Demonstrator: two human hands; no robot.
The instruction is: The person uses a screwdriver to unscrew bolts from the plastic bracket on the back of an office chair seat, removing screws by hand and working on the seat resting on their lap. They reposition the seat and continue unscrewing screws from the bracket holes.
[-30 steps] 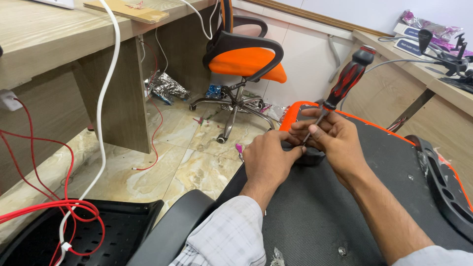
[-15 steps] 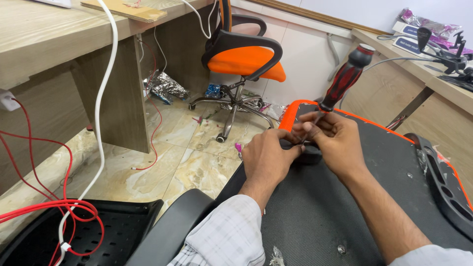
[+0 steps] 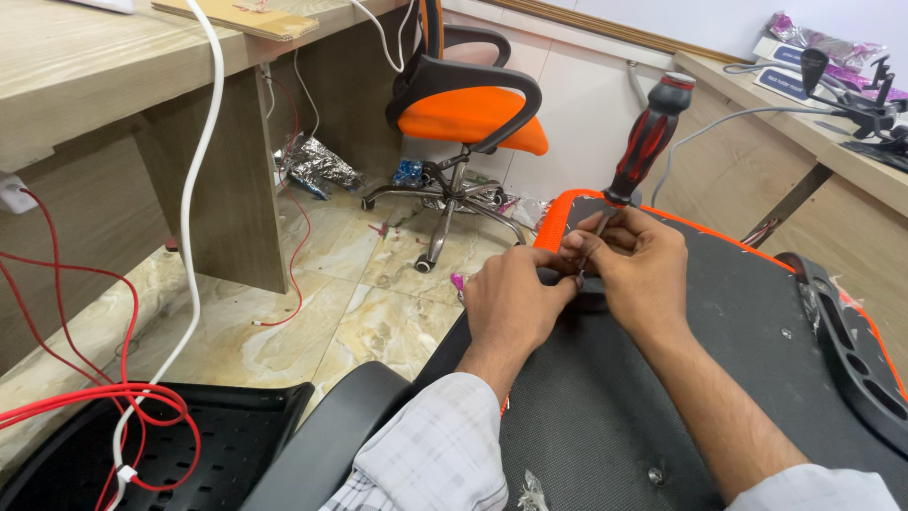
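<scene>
- Near edge: black mesh panel (image 3: 312, 440) and loops of red cable (image 3: 142, 397) lying low at left; snag risk judged low, well apart from both hands
- Left hand (image 3: 515, 303) curled narrow, fingertips pinched at a small dark fitting on the seat underside (image 3: 662, 416); cannot tell what lies between the fingers
- Right hand (image 3: 638, 270) closed around the lower metal shaft of the screwdriver (image 3: 648, 142), not around the handle
- Likely fault: tip slipping off the fastener, caused by the low grip on the shaft and the tilted tool; left fingertips touching the work point, so a jab judged possible
- Screwdriver: red-and-black ribbed handle, grey cap, leaning up and away to the right, tip hidden between both hands at the orange-trimmed front edge
- Far: orange office chair (image 3: 468, 114) on the marble floor (image 3: 331, 293), well apart
</scene>
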